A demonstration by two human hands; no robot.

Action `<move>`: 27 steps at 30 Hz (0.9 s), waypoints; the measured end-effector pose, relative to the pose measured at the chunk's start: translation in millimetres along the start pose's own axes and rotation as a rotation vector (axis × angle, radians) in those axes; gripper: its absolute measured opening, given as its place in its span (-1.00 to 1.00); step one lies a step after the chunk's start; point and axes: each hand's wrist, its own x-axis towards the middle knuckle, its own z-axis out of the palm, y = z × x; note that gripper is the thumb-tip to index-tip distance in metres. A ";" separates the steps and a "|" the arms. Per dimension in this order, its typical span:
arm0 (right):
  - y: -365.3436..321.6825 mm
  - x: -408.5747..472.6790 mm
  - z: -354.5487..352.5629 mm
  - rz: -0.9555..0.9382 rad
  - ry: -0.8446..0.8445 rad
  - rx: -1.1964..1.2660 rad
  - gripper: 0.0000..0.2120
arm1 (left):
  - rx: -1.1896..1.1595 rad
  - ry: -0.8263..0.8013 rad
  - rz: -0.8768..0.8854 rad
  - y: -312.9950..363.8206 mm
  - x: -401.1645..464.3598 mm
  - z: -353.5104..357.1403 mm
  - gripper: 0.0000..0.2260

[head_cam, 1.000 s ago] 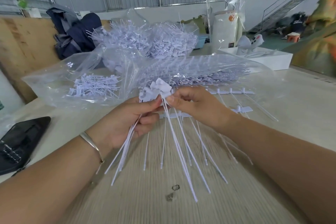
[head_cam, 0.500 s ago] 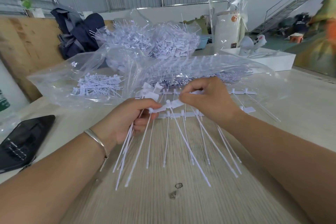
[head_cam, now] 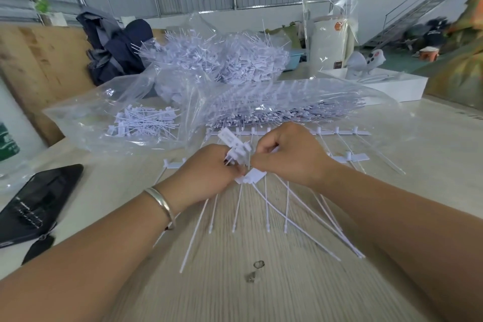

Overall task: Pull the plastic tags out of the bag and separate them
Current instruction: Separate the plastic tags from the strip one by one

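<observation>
Holding a small bunch of white plastic tags [head_cam: 236, 150] by their flat heads, the left hand [head_cam: 206, 172] has its fingers curled round them, so that grip is clamped on the bunch; their thin tails hang down below the hand and fan out over the bench [head_cam: 261, 290]. The right hand [head_cam: 290, 154] sits just beside the left, knuckles up, its thumb and fingertips pinching a strip of joined tags [head_cam: 251, 176] right where the two hands meet. More long white tails spread from under both hands toward the near edge. A silver bangle [head_cam: 160, 202] rings the left wrist.

Behind the hands lies a clear bag [head_cam: 313, 104] packed with rows of tags, its mouth facing the hands. A strip of tags [head_cam: 337, 132] lies on the bench just in front of that mouth, partly hidden by the right hand. To the left, another clear bag [head_cam: 78, 115] holds a loose pile of separated tags [head_cam: 143, 123]. Farther back stands a heap of tags [head_cam: 214, 57].

At the left edge lies a dark phone [head_cam: 34, 201]. Two small metal bits [head_cam: 254, 270] rest on the bench near the arms. A white tray [head_cam: 392, 86] sits at the far right, and dark clothing [head_cam: 115, 44] is piled at the back left.
</observation>
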 end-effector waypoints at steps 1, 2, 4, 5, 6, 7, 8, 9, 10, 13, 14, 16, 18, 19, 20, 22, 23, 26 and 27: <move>-0.6 0.0 0.9 0.008 0.005 -0.011 -0.83 | 0.082 0.024 0.019 1.0 0.2 0.7 -0.90; -0.6 0.0 1.5 0.014 0.004 -0.023 -0.84 | 0.188 0.047 0.032 2.0 -0.1 1.5 -0.89; 0.2 0.7 2.6 0.041 -0.007 -0.054 -0.86 | 0.422 0.111 0.056 4.0 -0.4 3.8 -0.90; 0.5 1.5 3.4 0.058 -0.013 -0.067 -0.87 | 0.514 0.152 0.077 4.8 0.2 5.6 -0.92; 1.1 2.5 3.9 0.072 -0.014 -0.071 -0.87 | 0.579 0.188 0.099 5.8 1.1 8.0 -0.93; 1.4 3.3 4.3 0.081 -0.012 -0.066 -0.86 | 0.617 0.215 0.116 6.7 2.2 10.4 -0.95; 1.2 3.9 4.2 0.085 -0.013 -0.057 -0.86 | 0.640 0.231 0.123 7.2 3.3 11.7 -0.96; 1.1 3.9 3.3 0.089 -0.020 -0.041 -0.85 | 0.664 0.240 0.116 6.7 4.2 11.7 -0.98; 1.2 3.2 1.1 0.093 -0.034 -0.008 -0.83 | 0.693 0.243 0.089 3.6 4.9 9.3 -0.98; 0.2 0.5 -11.0 0.051 -0.064 0.164 -0.74 | 0.679 0.230 -0.017 -17.4 3.4 -4.6 -0.89; 0.9 1.9 -15.1 0.022 -0.045 0.218 -0.73 | 0.576 0.236 -0.016 -24.6 3.5 -8.5 -0.89; 7.5 7.1 -19.1 -0.016 0.033 0.255 -0.73 | 0.245 0.234 0.011 -27.4 5.0 -13.5 -0.92; 15.7 10.9 -14.3 -0.031 0.090 0.133 -0.72 | -0.085 0.190 0.002 -22.2 7.2 -12.9 -0.73; 20.4 12.4 -10.3 -0.042 0.096 0.016 -0.70 | -0.176 0.176 -0.020 -20.4 8.0 -11.7 -0.67; 23.8 12.5 -6.7 -0.054 0.087 -0.090 -0.67 | -0.226 0.171 -0.042 -19.5 8.5 -11.1 -0.65; 27.1 10.8 -3.3 -0.088 0.054 -0.168 -0.64 | -0.249 0.166 -0.068 -21.9 8.3 -10.2 -0.70; 27.1 9.9 -2.7 -0.112 0.038 -0.162 -0.63 | -0.243 0.164 -0.083 -24.6 7.0 -10.3 -0.75; 22.0 7.7 -1.6 -0.192 -0.004 -0.194 -0.65 | -0.222 0.204 -0.131 -28.0 3.2 -11.5 -0.83; 20.1 6.6 -1.5 -0.211 -0.017 -0.204 -0.66 | -0.243 0.213 -0.151 -27.5 2.6 -11.4 -0.75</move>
